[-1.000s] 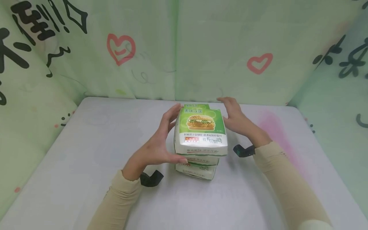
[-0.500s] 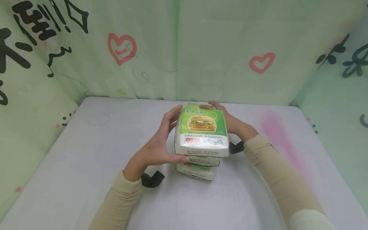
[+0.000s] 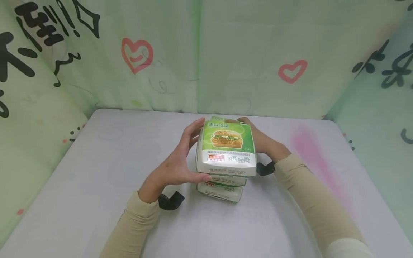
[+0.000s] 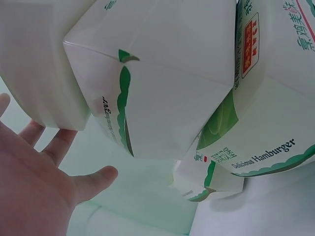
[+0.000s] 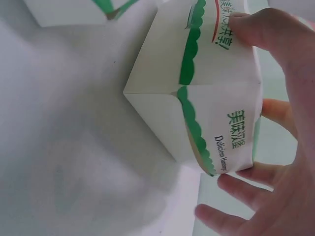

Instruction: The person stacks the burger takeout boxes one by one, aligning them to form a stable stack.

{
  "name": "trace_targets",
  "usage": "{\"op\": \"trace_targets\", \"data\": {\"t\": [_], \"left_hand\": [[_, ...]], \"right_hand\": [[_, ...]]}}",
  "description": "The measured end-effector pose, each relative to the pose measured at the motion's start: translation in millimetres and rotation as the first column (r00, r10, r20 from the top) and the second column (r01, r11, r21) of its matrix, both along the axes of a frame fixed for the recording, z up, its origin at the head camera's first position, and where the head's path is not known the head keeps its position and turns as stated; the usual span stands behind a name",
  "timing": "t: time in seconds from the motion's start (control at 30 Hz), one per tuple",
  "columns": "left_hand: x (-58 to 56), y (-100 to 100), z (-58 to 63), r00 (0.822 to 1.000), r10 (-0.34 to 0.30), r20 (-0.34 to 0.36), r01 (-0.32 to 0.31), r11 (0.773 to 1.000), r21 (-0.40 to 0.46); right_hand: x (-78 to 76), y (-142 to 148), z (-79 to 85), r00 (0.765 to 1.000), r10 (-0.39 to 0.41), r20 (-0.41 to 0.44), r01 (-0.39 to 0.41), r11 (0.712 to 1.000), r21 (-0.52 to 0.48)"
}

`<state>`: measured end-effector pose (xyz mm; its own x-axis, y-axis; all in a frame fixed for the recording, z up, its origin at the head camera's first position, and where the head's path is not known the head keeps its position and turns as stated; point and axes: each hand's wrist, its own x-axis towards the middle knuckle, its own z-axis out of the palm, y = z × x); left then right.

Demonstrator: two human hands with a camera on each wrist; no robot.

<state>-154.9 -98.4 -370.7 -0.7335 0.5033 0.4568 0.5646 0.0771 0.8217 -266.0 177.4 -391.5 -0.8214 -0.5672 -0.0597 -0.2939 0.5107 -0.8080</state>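
Three green-and-white hamburger boxes stand in a slightly uneven stack, the top box (image 3: 226, 163) overhanging the middle box (image 3: 230, 181) and the bottom box (image 3: 219, 192). Beside the stack my left hand (image 3: 172, 161) is spread wide; in the left wrist view its fingertips (image 4: 64, 140) meet the uppermost box's edge while the thumb stands free. Behind the stack, my right hand (image 3: 266, 141) grips another hamburger box (image 5: 216, 128), thumb on one face and fingers round the other side. In the head view that rear box (image 3: 217, 119) is mostly hidden.
The white table (image 3: 80, 200) carries the stack near its middle. A pink stain (image 3: 309, 150) marks the table at the right. Green cloth walls (image 3: 226, 53) with painted hearts and black lettering enclose the back and sides.
My right hand has moved left, from beside the stack to the rear box, and its fingers have closed round it. The left hand and the stack stay nearly where they were.
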Motion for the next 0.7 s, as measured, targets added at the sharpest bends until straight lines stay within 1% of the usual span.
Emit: {"op": "trace_targets", "data": {"t": [0.07,0.13,0.2,0.23,0.3,0.37,0.5,0.6,0.7], "left_hand": [[-0.1,0.2,-0.4,1.0,0.0,0.002,0.0,1.0,-0.002],[-0.3,0.4,-0.7,1.0,0.0,0.002,0.0,1.0,-0.002],[-0.3,0.5,-1.2,1.0,-0.001,0.002,0.001,1.0,-0.003],[-0.3,0.3,-1.5,1.0,-0.001,0.001,0.001,1.0,-0.002],[-0.3,0.1,-2.2,1.0,-0.003,0.0,0.003,1.0,0.0],[-0.2,-0.3,-2.8,1.0,-0.009,-0.001,0.009,1.0,0.003],[-0.3,-0.9,-3.8,1.0,-0.018,-0.007,0.018,1.0,0.009],[-0.1,-1.1,-4.1,1.0,-0.018,-0.011,0.019,1.0,0.01],[0.2,-1.4,-4.1,1.0,-0.021,-0.008,0.021,1.0,0.014]], "right_hand": [[0.6,2.2,-0.1,0.999,-0.013,-0.047,0.014,0.999,0.036],[1.4,4.3,0.6,0.993,-0.032,-0.114,0.043,0.994,0.096],[2.5,6.5,2.0,0.979,-0.037,-0.203,0.072,0.983,0.169],[1.0,9.0,0.3,0.969,-0.042,-0.243,0.095,0.973,0.211],[2.5,12.3,3.6,0.951,-0.051,-0.304,0.131,0.959,0.25],[4.4,16.7,7.3,0.937,-0.072,-0.342,0.168,0.95,0.262],[7.5,27.6,15.4,0.915,-0.145,-0.377,0.244,0.943,0.227],[10.0,36.2,21.2,0.897,-0.177,-0.405,0.276,0.94,0.2],[14.0,44.2,27.0,0.881,-0.184,-0.436,0.29,0.938,0.191]]}}
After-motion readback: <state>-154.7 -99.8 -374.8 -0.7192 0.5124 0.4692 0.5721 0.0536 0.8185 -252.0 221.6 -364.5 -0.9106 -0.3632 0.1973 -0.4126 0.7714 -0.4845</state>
